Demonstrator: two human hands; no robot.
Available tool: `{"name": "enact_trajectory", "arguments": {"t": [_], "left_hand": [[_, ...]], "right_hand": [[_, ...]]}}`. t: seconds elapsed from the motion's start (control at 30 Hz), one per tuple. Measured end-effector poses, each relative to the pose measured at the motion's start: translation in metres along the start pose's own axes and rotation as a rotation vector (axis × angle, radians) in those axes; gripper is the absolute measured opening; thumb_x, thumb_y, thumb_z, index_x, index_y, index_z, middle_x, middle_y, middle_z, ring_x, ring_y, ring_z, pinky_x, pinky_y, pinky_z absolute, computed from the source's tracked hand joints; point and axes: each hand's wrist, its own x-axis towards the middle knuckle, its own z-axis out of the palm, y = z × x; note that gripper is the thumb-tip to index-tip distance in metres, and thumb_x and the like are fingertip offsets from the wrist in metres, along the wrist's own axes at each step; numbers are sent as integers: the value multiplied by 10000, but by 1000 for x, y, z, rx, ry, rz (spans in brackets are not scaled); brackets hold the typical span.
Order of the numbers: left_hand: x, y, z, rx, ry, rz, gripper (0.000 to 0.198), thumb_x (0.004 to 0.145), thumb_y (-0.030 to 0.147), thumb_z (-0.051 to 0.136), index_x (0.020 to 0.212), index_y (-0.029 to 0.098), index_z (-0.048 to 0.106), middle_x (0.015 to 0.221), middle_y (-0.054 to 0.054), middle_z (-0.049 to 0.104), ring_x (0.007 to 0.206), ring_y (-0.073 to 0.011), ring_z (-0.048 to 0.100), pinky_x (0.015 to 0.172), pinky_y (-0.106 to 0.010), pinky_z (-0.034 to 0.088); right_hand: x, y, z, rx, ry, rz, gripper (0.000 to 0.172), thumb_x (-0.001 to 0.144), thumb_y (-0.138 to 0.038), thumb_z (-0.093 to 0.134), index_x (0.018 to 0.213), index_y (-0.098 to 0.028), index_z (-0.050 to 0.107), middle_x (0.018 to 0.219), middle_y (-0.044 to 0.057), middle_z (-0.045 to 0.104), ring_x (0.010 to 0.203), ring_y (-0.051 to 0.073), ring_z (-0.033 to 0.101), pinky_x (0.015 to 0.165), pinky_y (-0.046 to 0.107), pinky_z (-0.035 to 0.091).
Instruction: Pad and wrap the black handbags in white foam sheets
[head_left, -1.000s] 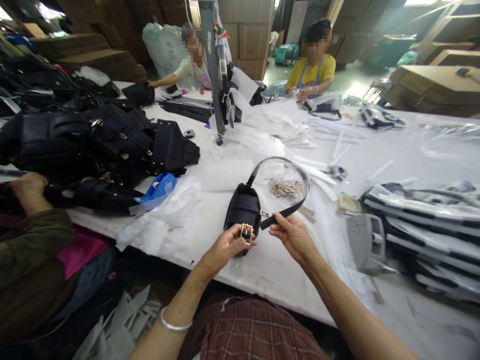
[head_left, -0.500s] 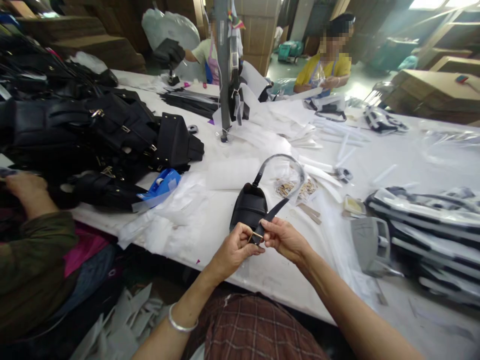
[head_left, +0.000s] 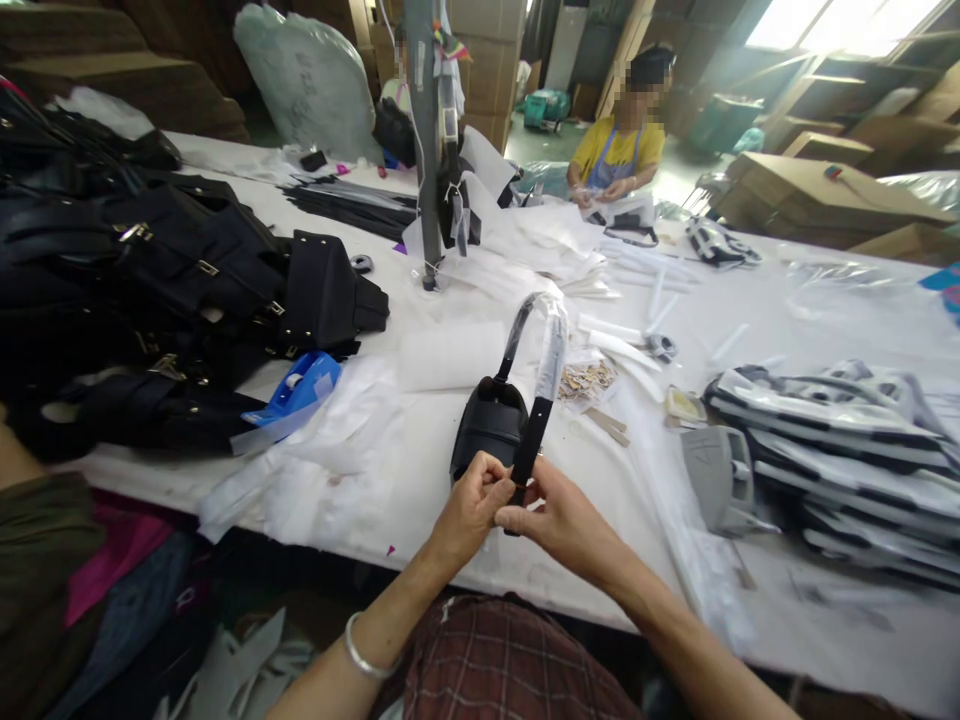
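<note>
A small black bag [head_left: 489,425] rests on the white table near its front edge. Its strap [head_left: 551,365], partly wrapped in clear film, arches up and comes down to my hands. My left hand [head_left: 480,505] pinches the strap's lower end from the left, beside the bag's front. From the right, my right hand [head_left: 551,510] has its fingers closed around the same strap end. A bit of gold-coloured metal shows between the fingers; most of the buckle is hidden.
Black bags [head_left: 202,270] are heaped at the left, beside a blue tape dispenser [head_left: 300,390]. Wrapped black-and-white goods [head_left: 840,460] and a grey dispenser [head_left: 716,480] lie right. A post [head_left: 427,150] stands behind. A person in yellow [head_left: 619,150] works across the table; another's sleeve [head_left: 45,560] is left.
The strap end has turned more upright between my hands, and the gold buckle is now mostly covered. My right hand has moved lower around the strap. The view has shifted slightly.
</note>
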Motion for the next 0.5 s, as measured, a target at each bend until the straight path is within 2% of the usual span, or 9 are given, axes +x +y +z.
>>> {"name": "enact_trajectory", "arguments": {"t": [0.07,0.13,0.2,0.27,0.4,0.5], "left_hand": [[3,0,0,9,-27,-7,324,882,488,594,905,179,498,806,14,559,698,-111,564,605,-202,401],[5,-1,-2,-13,-66,-27,332,861,485,621,931,179,516,815,4,586,695,-118,570,605,-207,408],[7,-1,-3,-52,-120,-41,352,833,469,661,994,175,554,882,-24,624,759,-143,603,661,-229,444],[9,-1,-3,-37,-157,-21,353,821,451,681,1021,168,613,939,-45,640,835,-167,617,726,-248,463],[12,0,1,73,-66,-1,328,834,479,656,880,155,688,851,-28,631,731,-141,589,640,-222,442],[17,1,4,-52,8,-83,365,817,513,661,915,162,689,856,-33,661,727,-157,624,635,-233,466]], "right_hand": [[-4,3,8,31,113,55,346,670,-244,720,997,-207,616,781,-25,595,656,117,506,582,242,422],[-8,6,14,144,156,150,453,672,-270,714,1098,-208,573,623,-75,513,562,107,459,532,236,382],[-14,8,16,248,176,200,579,665,-284,722,1198,-210,508,551,-107,464,535,115,470,540,243,395],[-22,11,18,280,206,224,622,669,-275,717,1235,-213,466,539,-114,475,544,128,510,574,261,429],[-45,25,27,271,210,317,554,695,-281,697,1190,-215,457,531,-111,496,547,140,553,576,258,426],[-60,44,40,271,122,378,383,691,-290,688,1025,-210,517,537,-100,493,521,121,517,538,234,376]]}}
